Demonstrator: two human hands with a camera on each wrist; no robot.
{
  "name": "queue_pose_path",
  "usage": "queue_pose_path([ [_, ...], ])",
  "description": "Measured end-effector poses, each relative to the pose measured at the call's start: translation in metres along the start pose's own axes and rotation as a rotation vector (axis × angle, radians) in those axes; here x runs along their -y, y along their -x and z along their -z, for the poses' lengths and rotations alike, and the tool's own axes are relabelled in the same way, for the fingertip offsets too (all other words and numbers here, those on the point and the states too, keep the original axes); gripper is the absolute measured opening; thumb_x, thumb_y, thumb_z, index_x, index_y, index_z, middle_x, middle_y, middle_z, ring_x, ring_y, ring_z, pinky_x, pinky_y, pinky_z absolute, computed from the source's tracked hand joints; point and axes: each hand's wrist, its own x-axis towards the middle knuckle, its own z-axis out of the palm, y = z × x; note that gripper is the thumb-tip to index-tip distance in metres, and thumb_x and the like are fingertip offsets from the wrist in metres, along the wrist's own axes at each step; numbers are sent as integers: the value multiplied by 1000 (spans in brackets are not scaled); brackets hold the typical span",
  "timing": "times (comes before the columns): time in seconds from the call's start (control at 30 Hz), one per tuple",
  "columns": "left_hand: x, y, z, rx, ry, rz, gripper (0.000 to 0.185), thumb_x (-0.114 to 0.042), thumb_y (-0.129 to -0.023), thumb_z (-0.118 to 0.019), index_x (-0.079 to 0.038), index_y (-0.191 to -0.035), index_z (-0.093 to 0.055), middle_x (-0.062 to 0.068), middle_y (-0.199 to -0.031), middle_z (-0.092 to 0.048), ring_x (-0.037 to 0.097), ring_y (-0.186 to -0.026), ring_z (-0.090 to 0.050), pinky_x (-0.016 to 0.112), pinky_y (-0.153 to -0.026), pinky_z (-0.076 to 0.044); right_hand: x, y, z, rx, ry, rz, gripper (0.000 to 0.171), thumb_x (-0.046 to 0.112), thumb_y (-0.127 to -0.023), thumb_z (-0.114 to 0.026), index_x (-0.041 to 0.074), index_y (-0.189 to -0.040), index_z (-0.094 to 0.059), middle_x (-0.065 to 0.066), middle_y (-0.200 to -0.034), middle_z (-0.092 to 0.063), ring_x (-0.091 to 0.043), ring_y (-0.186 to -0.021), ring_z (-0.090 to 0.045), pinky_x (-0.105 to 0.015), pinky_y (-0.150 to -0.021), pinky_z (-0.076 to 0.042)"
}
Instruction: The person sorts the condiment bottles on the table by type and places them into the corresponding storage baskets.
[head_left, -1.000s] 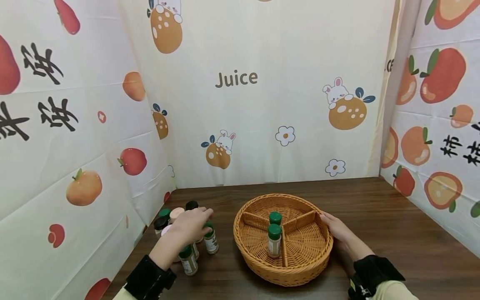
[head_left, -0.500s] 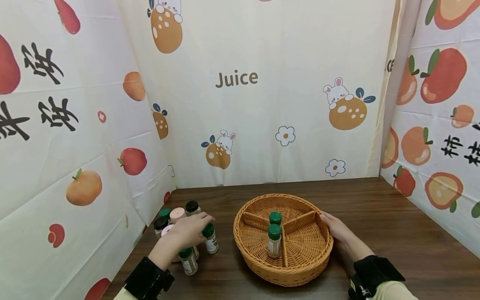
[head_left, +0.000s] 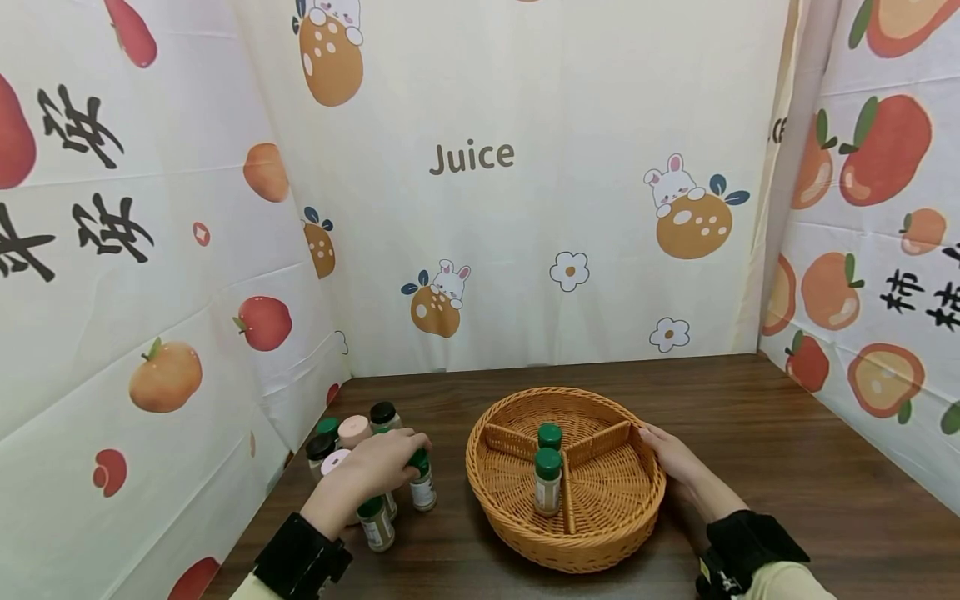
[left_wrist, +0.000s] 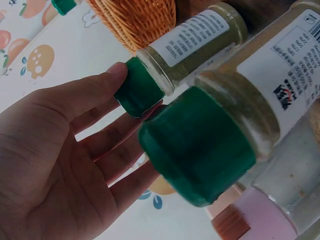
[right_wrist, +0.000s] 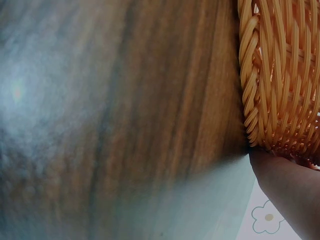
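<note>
My left hand (head_left: 378,462) pinches the green cap of a spice jar (head_left: 423,493) at the right side of a group of jars. In the left wrist view the thumb lies on that cap (left_wrist: 140,87), with fingers behind it. A second green-capped jar (left_wrist: 200,145) is closer to the camera there. My right hand (head_left: 672,454) grips the right rim of a round wicker basket (head_left: 577,554) split by dividers into three compartments. Two green-capped jars (head_left: 548,492) stand in the left part of the basket, near its centre.
Left of the basket, jars with black caps (head_left: 383,412), a pale pink cap (head_left: 354,430) and green caps crowd together, partly hidden by the left hand. The dark wooden table (head_left: 750,417) meets printed cloth walls (head_left: 487,250) at the back and sides.
My left hand has lowered slightly and its thumb and fingers have come onto the cap of the rightmost loose jar. The right hand and basket stay put.
</note>
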Motion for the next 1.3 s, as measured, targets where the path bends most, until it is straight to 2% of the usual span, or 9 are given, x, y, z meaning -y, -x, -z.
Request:
queue_pose_path([
  [0.4,-10,1,12,-46,-10,-55,29,-24,-92,-73,-19,-120,-65,-1,-113,-66,17,-97,-66,37,-81,-56,1,1,0,-1,-11,-10,60,29,-111,-20,-2,-158,0,-36,-160,-7,-53,-147,-19,-59,-113,-36],
  [0.63,-18,3,21,-110,-19,-129,34,-24,-92,-72,-20,-125,-63,-1,-115,-66,18,-96,-68,35,-79,-56,1,1,0,2,-16,-12,59,29,-111,-20,-2,-158,0,-36,-160,-7,-53,-147,-19,-59,-113,-36],
  [0.83,-31,6,33,-176,-36,-191,30,-27,-93,-71,-21,-121,-64,-4,-108,-65,10,-82,-64,28,-69,-52,1,1,0,8,-22,-6,59,28,-111,-20,-2,-158,1,-36,-160,-6,-52,-147,-18,-59,-114,-34],
  [1.3,-63,7,50,-232,-65,-293,32,-36,-96,-66,-22,-123,-63,-6,-102,-62,5,-77,-57,22,-64,-47,0,-1,0,-9,15,-6,61,31,-111,-21,-4,-157,-1,-37,-159,-10,-52,-146,-22,-57,-112,-39],
])
